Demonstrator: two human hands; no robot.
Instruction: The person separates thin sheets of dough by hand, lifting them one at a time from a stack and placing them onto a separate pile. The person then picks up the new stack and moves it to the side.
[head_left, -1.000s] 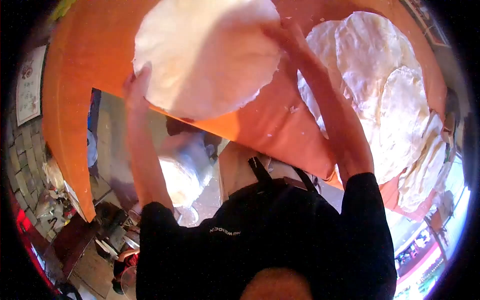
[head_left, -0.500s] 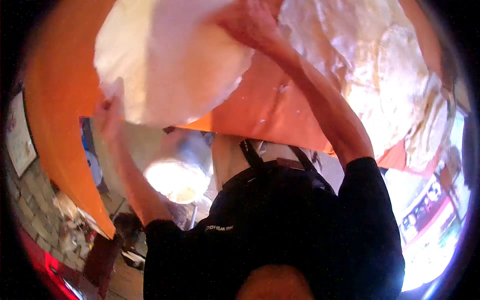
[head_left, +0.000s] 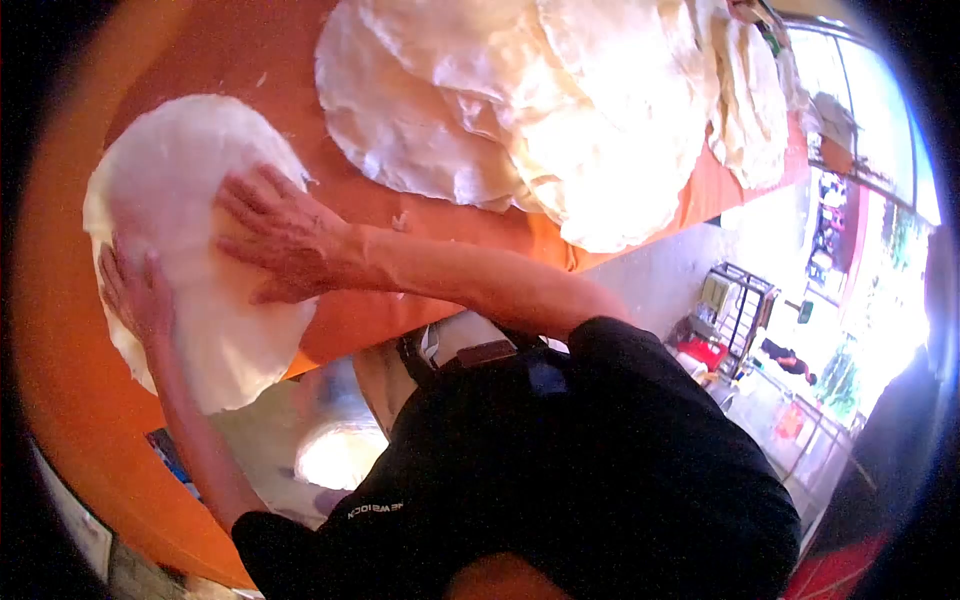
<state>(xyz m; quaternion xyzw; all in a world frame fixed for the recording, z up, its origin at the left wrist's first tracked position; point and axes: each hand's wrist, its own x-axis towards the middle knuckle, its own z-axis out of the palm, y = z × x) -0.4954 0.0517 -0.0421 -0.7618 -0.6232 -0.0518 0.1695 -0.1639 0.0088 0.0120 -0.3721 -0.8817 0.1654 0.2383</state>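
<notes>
The left hand [head_left: 138, 292] lies on the left part of the pale round sheet [head_left: 200, 230], its fingers slightly apart. The right hand [head_left: 285, 232] presses on that same sheet with its palm down and fingers spread wide. The sheet rests on the orange-covered table [head_left: 400, 300], its lower end jutting past the edge nearest the person. Well over to the right, more pale sheets [head_left: 520, 100] lie overlapping in a wrinkled, brightly lit spread.
</notes>
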